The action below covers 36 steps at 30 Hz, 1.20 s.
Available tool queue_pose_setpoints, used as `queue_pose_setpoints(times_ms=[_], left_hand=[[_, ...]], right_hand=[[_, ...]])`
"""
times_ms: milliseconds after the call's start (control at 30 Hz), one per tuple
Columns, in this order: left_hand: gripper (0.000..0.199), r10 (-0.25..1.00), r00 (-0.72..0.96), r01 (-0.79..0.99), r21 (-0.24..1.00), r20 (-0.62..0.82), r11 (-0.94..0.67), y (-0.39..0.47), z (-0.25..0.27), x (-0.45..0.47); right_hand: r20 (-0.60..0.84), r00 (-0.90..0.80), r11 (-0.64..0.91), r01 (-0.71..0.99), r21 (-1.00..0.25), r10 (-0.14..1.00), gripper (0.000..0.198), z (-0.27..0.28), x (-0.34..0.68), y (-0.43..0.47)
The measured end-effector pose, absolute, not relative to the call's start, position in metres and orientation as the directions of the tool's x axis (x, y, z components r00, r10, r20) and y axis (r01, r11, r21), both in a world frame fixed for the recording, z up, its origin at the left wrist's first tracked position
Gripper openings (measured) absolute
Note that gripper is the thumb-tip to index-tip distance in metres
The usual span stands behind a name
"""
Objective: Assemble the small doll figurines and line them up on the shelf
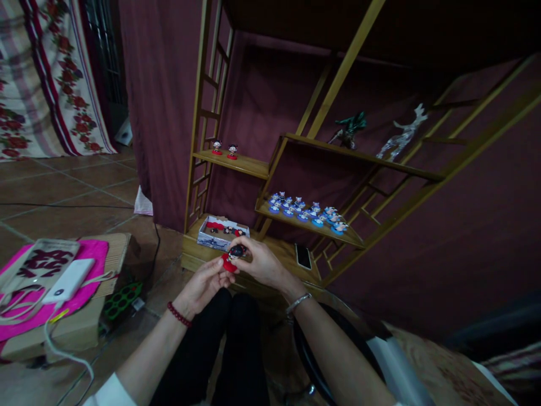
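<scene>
Between my two hands is a small black-haired figurine point(237, 251) on a round red base point(229, 263). My left hand point(207, 285) pinches the red base from below. The fingers of my right hand point(264, 264) close around the figurine's head and body. Just behind my hands, a patterned cardboard box point(215, 242) holds several more dark-haired figurines and red pieces. Two similar figurines point(216, 147) with red bases stand upright on the upper left shelf point(249, 166).
Several blue-based figurines point(302, 215) fill the middle shelf. A dark phone point(303, 256) lies on the lowest board. Higher up stand a green statuette point(351, 128) and a clear one point(403, 135). To my left, a cardboard box point(84, 327) carries a white power bank point(69, 280) with a cable.
</scene>
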<state>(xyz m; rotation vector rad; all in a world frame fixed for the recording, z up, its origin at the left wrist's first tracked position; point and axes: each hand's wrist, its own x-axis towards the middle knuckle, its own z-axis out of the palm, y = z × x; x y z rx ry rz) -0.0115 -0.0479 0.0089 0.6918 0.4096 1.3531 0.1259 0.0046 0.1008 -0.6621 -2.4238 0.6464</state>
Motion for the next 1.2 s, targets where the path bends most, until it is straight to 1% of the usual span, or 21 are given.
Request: queue_pose_setpoints(times_ms=[133, 367, 600, 733, 933, 1200], left_hand=[[0.023, 0.974, 0.201, -0.737, 0.671, 0.101, 0.083, -0.048, 0.009, -0.012], [0.026, 0.978, 0.189, -0.732, 0.676, 0.084, 0.083, -0.049, 0.009, -0.012], [0.028, 0.990, 0.124, -0.742, 0.669, 0.061, 0.051, -0.046, 0.006, -0.008], [0.031, 0.995, 0.088, -0.746, 0.665, 0.055, 0.030, -0.046, 0.006, -0.006], [0.036, 0.996, 0.058, -0.734, 0.680, 0.065, -0.002, -0.049, 0.012, -0.005], [0.038, 0.991, 0.017, -0.679, 0.729, 0.129, -0.084, -0.048, 0.012, -0.003]], right_hand=[[0.359, -0.738, 0.764, 0.319, -0.561, 0.572, 0.020, 0.098, 0.126, 0.007], [0.341, -0.719, 0.724, 0.321, -0.610, 0.606, 0.021, 0.090, 0.126, 0.010], [0.351, -0.688, 0.706, 0.333, -0.625, 0.635, 0.019, 0.089, 0.127, 0.009], [0.355, -0.644, 0.678, 0.361, -0.640, 0.678, 0.019, 0.087, 0.126, 0.008], [0.352, -0.597, 0.641, 0.383, -0.665, 0.721, 0.018, 0.085, 0.124, 0.005], [0.350, -0.550, 0.609, 0.404, -0.683, 0.758, 0.018, 0.083, 0.122, 0.003]])
